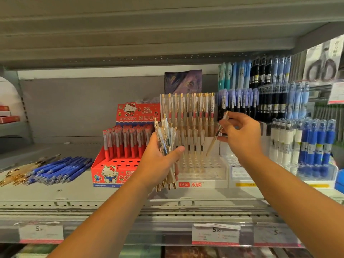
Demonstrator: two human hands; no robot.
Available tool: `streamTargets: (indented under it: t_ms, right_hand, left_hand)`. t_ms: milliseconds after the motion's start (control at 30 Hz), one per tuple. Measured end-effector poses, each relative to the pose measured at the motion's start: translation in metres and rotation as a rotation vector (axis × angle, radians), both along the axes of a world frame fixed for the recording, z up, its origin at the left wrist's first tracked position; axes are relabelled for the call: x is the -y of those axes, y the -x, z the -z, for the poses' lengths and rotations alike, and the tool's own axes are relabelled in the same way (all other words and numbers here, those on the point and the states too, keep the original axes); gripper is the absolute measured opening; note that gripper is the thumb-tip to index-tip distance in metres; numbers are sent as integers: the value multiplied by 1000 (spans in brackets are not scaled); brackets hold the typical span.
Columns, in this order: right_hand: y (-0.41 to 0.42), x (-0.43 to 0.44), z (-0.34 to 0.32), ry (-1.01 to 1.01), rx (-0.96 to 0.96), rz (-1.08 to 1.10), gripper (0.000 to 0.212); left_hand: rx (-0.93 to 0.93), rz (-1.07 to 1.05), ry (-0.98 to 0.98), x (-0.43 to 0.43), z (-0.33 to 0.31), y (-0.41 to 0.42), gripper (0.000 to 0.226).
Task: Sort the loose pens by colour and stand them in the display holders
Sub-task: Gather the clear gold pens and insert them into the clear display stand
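Gripping left hand: toward 7 o'clock from the frame's middle, fingers and thumb clamped round a bundle of pale pens, gold tips down, clips up.
Right hand: at 3 o'clock from the bundle, fingers pinched on a single pale pen, tilted, tip aimed toward 7 o'clock, hanging above the holder's holes.
Clear holder: between the two hands, on a white base with red lettering; rows of holes showing at the front, standing gold-clipped pens at the back.
Red box: just beside the holder at 9 o'clock, cartoon cat on the front, red pens upright in the rear holes.
Loose blue pens: lying flat on the shelf, at 9 o'clock from the red box.
Loose gold pens: against the blue heap, further toward 9 o'clock, at the frame's edge.
Blue-and-white pens: standing in racks at 3 o'clock from the right hand.
Price tags: on the shelf's front edge, at 6 o'clock.
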State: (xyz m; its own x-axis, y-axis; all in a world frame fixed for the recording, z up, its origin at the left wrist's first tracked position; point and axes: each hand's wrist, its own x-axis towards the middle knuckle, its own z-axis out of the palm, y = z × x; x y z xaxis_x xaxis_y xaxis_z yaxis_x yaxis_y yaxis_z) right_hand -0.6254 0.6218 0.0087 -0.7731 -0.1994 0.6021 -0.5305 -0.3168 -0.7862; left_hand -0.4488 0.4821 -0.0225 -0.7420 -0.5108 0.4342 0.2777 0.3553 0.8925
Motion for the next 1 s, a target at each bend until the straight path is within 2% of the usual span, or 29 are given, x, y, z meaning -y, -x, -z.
streamTargets:
  t_ms: [267, 433, 567, 767, 867, 1000]
  right_hand:
    - [3, 8, 3, -118, -79, 60, 28]
    - [5, 17, 9, -381, -150, 76, 25]
    - [4, 22, 10, -568, -310, 236, 23]
    - [5, 21, 11, -633, -306, 236, 15]
    - [1, 18, 13, -647, -327, 271, 21]
    - [-11, 15, 13, -636, -323, 350, 30]
  left_hand:
    - [-30, 7, -16, -6, -4, -4, 54]
    - [-30, 15, -24, -4, -4, -3, 49]
    - [-23, 2, 0, -1, -2, -1, 46]
    - [-63, -14, -19, 5, 1, 2, 52]
    - [-87, 11, -75, 7, 2, 2, 56]
    - [-87, -9, -28, 8, 3, 2, 53]
